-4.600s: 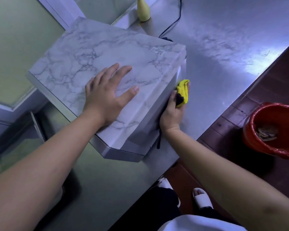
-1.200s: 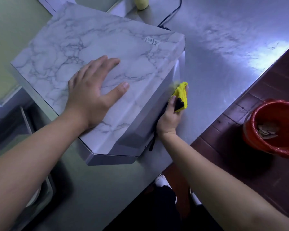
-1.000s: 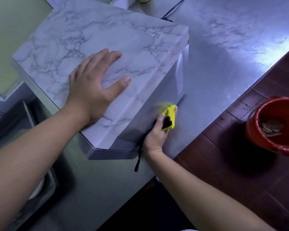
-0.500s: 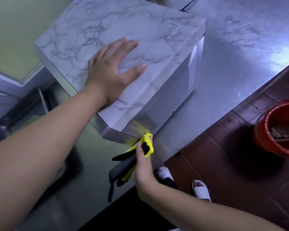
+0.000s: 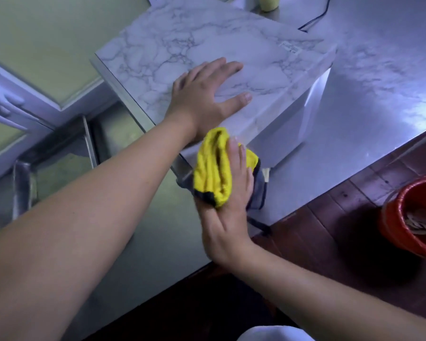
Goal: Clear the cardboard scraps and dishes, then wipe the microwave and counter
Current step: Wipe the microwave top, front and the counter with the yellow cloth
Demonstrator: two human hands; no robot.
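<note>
The microwave (image 5: 207,38), covered in white marble-pattern film, stands on the steel counter (image 5: 379,82). My left hand (image 5: 202,99) rests flat on its top with the fingers spread. My right hand (image 5: 229,217) holds a bunched yellow cloth (image 5: 213,168) with a dark edge against the microwave's near corner. Its fingers lie along the cloth and its thumb is hidden under the fabric. A dark strap of the cloth hangs below my palm.
A red bucket (image 5: 399,232) with cardboard scraps (image 5: 418,222) inside stands on the dark floor at the right. A steel sink (image 5: 59,168) lies left of the microwave. A black cable (image 5: 315,18) and a pale yellow bottle (image 5: 269,2) are behind it.
My right hand has carried the cloth from the microwave's right side down and round to its near corner, and now sits higher on that corner. My left hand has stayed flat on top.
</note>
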